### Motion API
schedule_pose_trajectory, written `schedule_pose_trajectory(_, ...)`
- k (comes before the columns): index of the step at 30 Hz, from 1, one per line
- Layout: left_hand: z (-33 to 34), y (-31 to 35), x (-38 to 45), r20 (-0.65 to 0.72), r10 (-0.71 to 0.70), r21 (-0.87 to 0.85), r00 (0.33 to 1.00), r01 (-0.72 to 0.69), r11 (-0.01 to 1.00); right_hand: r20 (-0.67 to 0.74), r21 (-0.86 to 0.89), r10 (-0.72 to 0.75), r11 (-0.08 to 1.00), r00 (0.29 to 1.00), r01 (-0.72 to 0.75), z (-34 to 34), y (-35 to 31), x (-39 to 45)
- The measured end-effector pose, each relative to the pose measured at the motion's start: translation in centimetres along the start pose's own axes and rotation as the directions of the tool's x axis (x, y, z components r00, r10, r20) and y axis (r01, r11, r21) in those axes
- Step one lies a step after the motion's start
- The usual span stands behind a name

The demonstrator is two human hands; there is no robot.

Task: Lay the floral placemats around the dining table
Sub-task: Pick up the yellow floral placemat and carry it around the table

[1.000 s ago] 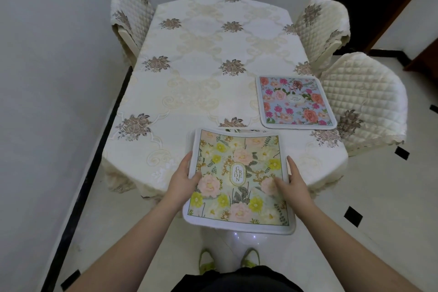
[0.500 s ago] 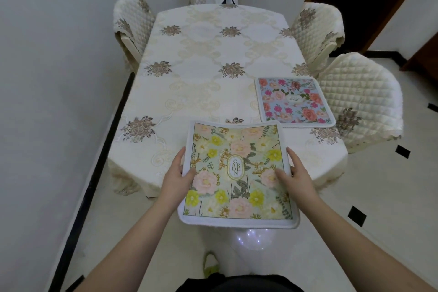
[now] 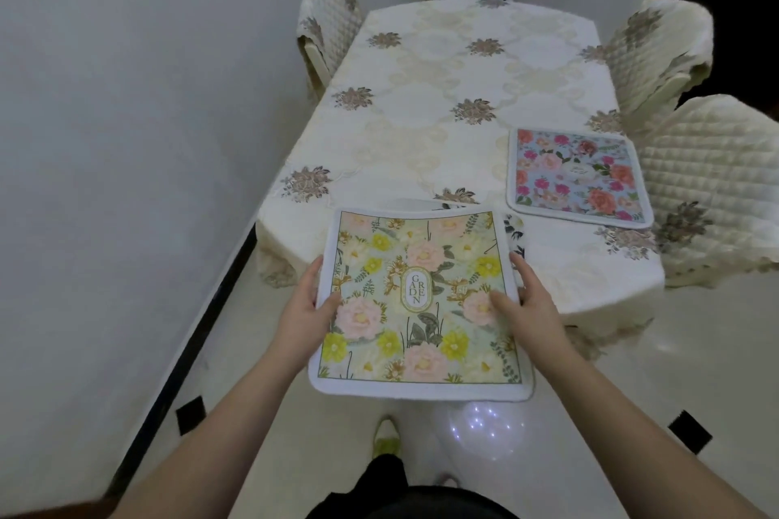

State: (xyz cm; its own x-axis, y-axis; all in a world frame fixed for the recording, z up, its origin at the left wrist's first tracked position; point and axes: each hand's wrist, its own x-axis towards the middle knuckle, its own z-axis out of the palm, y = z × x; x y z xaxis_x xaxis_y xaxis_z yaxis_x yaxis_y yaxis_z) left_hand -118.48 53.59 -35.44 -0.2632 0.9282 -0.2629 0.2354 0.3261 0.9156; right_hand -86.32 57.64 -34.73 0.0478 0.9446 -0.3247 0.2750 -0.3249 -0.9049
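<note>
The yellow-and-pink floral placemat [image 3: 421, 299] marked "GARDEN" is held flat and face up just off the near end of the table [image 3: 421, 105], its far edge over the tablecloth. The left hand [image 3: 301, 316] pinches the left edge, thumb on top, and the right hand [image 3: 527, 303] pinches the right edge the same way. A grip on each opposite side keeps the soft mat level, probably so it can be lowered square. Slivers of further mats [image 3: 515, 236] peek out beneath it. A blue-and-pink floral placemat [image 3: 577, 177] already lies at the right side, before a quilted chair [image 3: 716, 181], marking one seat.
</note>
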Motion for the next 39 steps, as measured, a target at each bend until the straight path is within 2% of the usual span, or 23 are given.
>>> schedule_pose_trajectory(4, -2.3, -0.9, -3.1, -0.088, -0.036, 0.031, 0.995, 0.039, 0.999, 0.087, 0.039, -0.029, 0.999, 0.996, 0.026, 1.9, -0.3, -1.0)
schedule_pose_trajectory(13, -10.7, -4.5, -8.0, -0.288, -0.042, 0.047, 0.957, 0.058, 0.997, 0.262, -0.017, -0.109, 0.993, 0.959, 0.117, 10.6, -3.1, -2.8)
schedule_pose_trajectory(18, -17.4, -7.3, -9.5, -0.364, -0.053, 0.058, 0.93, 0.08, 0.995, 0.324, -0.041, -0.129, 0.988, 0.937, 0.15, 18.5, -5.1, -4.4)
schedule_pose_trajectory(25, -28.4, -12.7, -12.9, -0.526, -0.096, 0.043, 0.845, 0.139, 0.989, 0.462, -0.047, -0.192, 0.97, 0.866, 0.24, 31.9, -7.9, -7.5)
schedule_pose_trajectory(33, -36.5, -15.5, -15.6, -0.603, -0.122, -0.01, 0.789, 0.145, 0.989, 0.577, -0.039, -0.274, 0.932, 0.769, 0.361, 41.1, -10.0, -10.0)
schedule_pose_trajectory(39, -37.8, -16.1, -13.2, -0.604, -0.15, -0.052, 0.783, 0.148, 0.988, 0.596, -0.053, -0.243, 0.939, 0.765, 0.339, 43.3, -11.0, -8.0)
